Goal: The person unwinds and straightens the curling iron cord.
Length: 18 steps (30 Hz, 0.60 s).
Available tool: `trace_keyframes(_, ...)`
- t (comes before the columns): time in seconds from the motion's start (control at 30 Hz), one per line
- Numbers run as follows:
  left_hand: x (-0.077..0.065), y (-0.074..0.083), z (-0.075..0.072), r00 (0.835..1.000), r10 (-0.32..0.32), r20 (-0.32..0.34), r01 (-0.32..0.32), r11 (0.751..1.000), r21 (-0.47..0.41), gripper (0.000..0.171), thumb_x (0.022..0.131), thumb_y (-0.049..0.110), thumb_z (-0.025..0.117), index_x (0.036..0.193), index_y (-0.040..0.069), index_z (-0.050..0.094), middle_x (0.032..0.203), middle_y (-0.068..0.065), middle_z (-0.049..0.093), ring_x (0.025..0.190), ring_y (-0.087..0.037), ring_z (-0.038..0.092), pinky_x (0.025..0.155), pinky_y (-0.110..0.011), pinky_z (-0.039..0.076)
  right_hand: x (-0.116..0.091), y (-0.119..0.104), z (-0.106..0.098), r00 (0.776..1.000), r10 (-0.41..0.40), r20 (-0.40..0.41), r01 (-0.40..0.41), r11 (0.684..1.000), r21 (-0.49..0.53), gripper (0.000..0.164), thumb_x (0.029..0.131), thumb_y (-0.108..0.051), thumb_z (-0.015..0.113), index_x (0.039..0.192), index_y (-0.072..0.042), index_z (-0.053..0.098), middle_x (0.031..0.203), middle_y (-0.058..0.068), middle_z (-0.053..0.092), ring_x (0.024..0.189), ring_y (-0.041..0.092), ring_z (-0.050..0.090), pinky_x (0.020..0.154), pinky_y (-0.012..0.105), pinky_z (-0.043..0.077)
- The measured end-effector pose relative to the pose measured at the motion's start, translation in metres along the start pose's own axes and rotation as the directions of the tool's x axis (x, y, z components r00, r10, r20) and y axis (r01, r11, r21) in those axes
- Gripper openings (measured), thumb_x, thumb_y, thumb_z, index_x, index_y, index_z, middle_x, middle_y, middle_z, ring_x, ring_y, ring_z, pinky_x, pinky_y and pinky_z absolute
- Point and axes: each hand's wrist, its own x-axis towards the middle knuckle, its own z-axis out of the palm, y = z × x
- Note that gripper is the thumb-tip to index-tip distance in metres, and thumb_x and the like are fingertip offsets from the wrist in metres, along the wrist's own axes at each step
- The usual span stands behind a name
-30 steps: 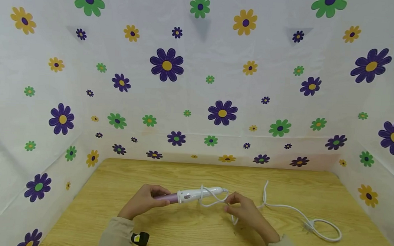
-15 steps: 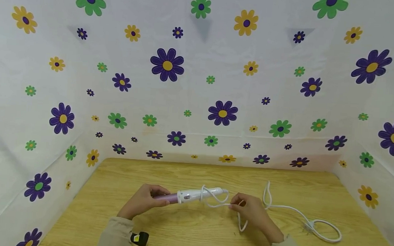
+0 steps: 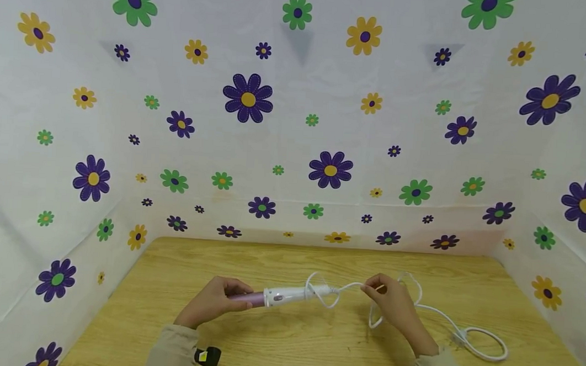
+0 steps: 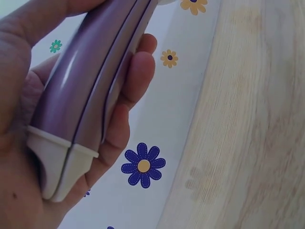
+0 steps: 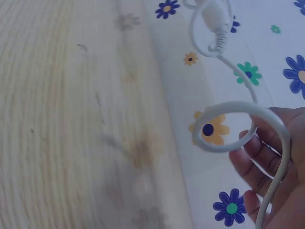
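Note:
A hair straightener with a white handle and purple barrel is held above the wooden table. My left hand grips the purple end, its fingers curled round the two long halves. In the left wrist view, white tips finish the purple barrel near the palm. My right hand pinches the white cord a short way from the handle's end. One loop of cord still circles the handle. In the right wrist view, another cord loop hangs in front of the right hand.
The rest of the cord runs right across the wooden table to a ring-shaped coil, with a pale piece, perhaps the plug, beside it. Flower-printed white sheets enclose the table at the back and sides. Black wrist devices show at both sleeves.
My right hand has moved right and slightly up, drawing the cord away from the handle. The cord loop on the handle has slid toward its cord end. My left hand stays put.

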Motion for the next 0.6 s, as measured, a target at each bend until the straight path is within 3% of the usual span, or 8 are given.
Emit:
trace_keyframes(0.17,0.000,-0.002,0.000,1.000,-0.001,-0.006,0.001,1.000,0.014,0.036,0.081,0.028,0.078,0.109,0.005,0.072,0.106,-0.014,0.070,0.087,-0.019,0.062,0.075,-0.032,0.053,-0.008,0.004,-0.018,0.998,-0.044,-0.035,0.046,0.997,0.058,0.020,0.093,-0.029,0.064,0.096,-0.009,0.066,0.092,0.008,0.069,0.082,0.008,0.058,0.070,0.026,0.046)
trace_keyframes(0.3,0.001,-0.004,0.000,0.999,-0.005,-0.039,0.006,1.000,0.030,0.036,0.081,0.027,0.078,0.108,0.004,0.071,0.105,-0.013,0.070,0.088,-0.019,0.063,0.077,-0.034,0.053,-0.019,0.012,-0.034,0.993,-0.111,-0.043,0.113,0.992,0.048,0.015,0.092,-0.027,0.065,0.093,-0.013,0.067,0.089,0.001,0.067,0.081,0.002,0.056,0.072,0.024,0.046)
trace_keyframes(0.6,0.001,-0.004,0.001,0.994,-0.040,-0.105,0.046,0.997,0.055,0.037,0.079,0.030,0.079,0.107,0.006,0.072,0.104,-0.011,0.071,0.087,-0.018,0.063,0.076,-0.034,0.053,-0.039,0.027,-0.053,0.980,-0.173,0.099,0.157,0.976,0.150,0.012,0.092,-0.020,0.065,0.092,-0.008,0.066,0.082,-0.007,0.061,0.074,0.001,0.052,0.063,0.023,0.042)
